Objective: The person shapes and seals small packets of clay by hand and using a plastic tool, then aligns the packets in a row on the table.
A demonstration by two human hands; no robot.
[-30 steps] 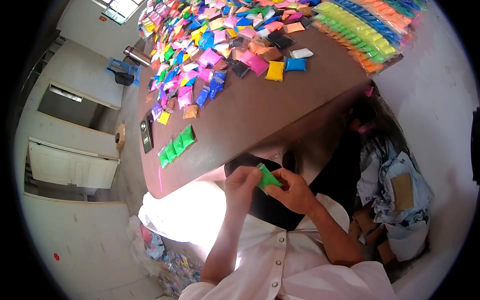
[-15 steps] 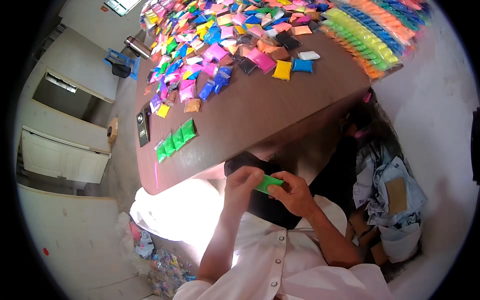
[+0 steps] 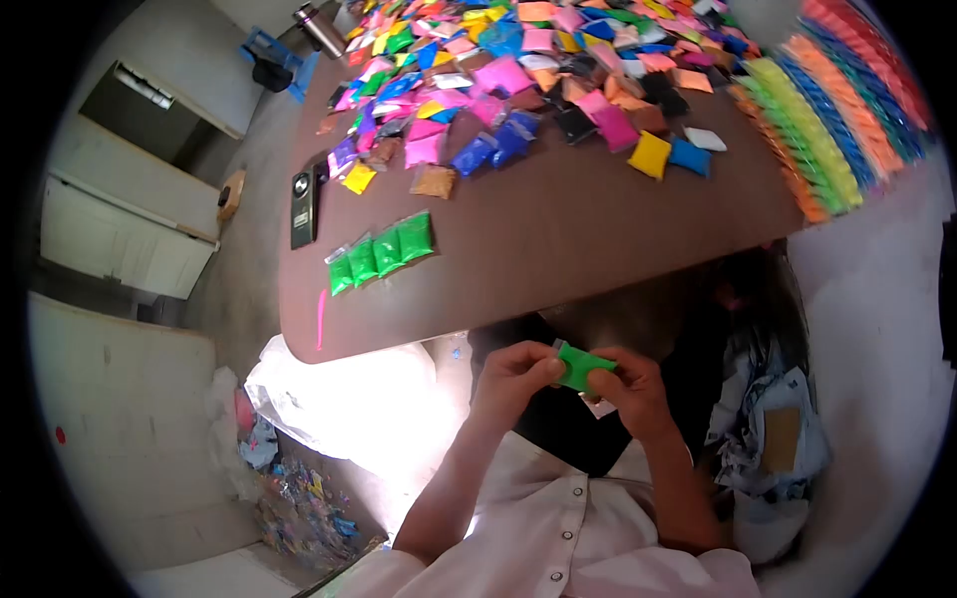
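Observation:
A small green packet (image 3: 584, 369) is held over my lap, in front of the table's edge. My left hand (image 3: 518, 381) pinches its left end between thumb and finger. The right end is gripped by my right hand (image 3: 634, 391), its thumb lying on the packet's face. On the brown table (image 3: 518, 249), several green packets (image 3: 387, 249) lie overlapping in a slanted row, with a thin pink strip (image 3: 321, 319) near them.
Many colourful packets (image 3: 498, 75) are heaped across the table's far side. Rows of strung packets (image 3: 827, 120) lie at the right end. A dark device (image 3: 304, 209) and a metal flask (image 3: 319, 30) stand or lie at the left. Crumpled bags (image 3: 778, 429) sit on the floor at right.
The head view has turned, so the table and its packets show shifted. Both hands still hold the green packet, which has changed its tilt between the fingers.

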